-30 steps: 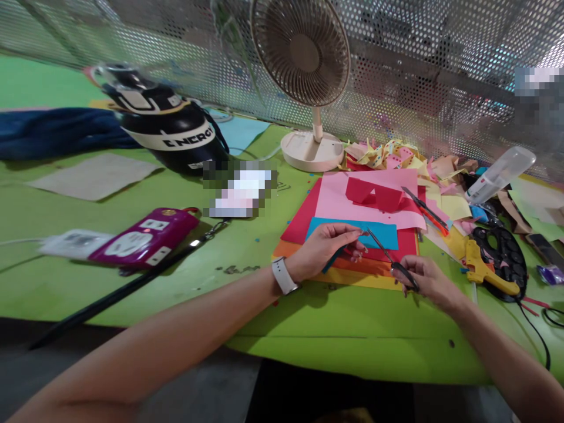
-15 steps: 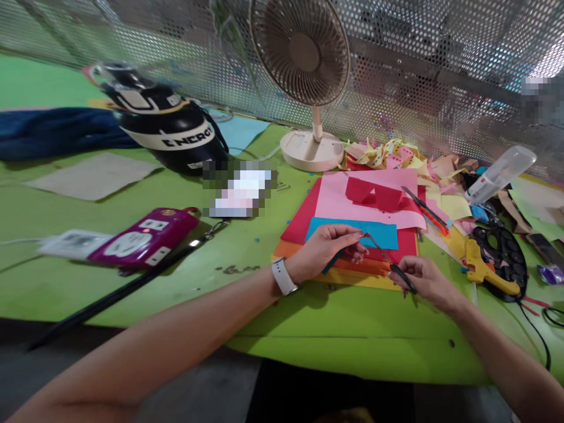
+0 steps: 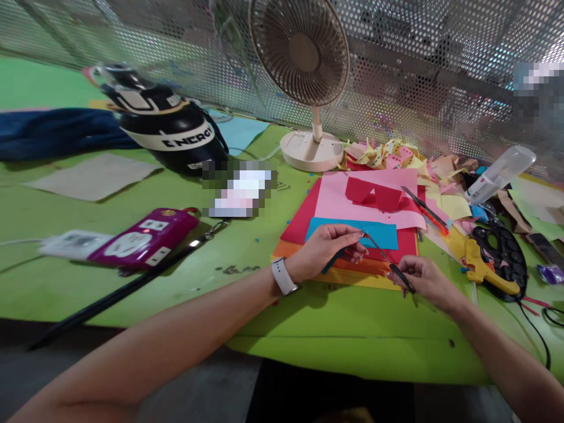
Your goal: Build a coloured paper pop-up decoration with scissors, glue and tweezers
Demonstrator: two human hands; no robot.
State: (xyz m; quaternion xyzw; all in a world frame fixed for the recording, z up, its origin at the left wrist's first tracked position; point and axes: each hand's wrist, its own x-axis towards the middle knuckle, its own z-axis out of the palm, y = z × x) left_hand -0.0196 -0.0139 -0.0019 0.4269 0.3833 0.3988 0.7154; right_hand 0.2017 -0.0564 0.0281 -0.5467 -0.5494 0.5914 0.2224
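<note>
My left hand (image 3: 337, 244), with a white band on its wrist, is closed in a pinch over the blue paper strip (image 3: 381, 236). Whatever sits between thumb and forefinger is too small to make out. A darker blue piece (image 3: 331, 263) shows below this hand; I cannot tell if it is held. My right hand (image 3: 418, 279) grips a slim metal tool with a dark handle (image 3: 400, 277), its thin end reaching up to the left fingertips. Beneath lie red (image 3: 304, 214), orange and yellow sheets, and a pink sheet (image 3: 330, 197) bearing a folded red paper piece (image 3: 374, 195).
A box cutter (image 3: 425, 210) lies right of the pink sheet. Further right are paper scraps (image 3: 456, 205), a yellow glue gun (image 3: 489, 270) and a clear bottle (image 3: 502, 173). Behind stands a fan (image 3: 312, 151). Leftward are a purple power strip (image 3: 145, 238) and a black jug (image 3: 171, 138).
Both hands stay almost in place. The tool's handle and the right fingers have shifted very slightly left; the sheets lie as before.
</note>
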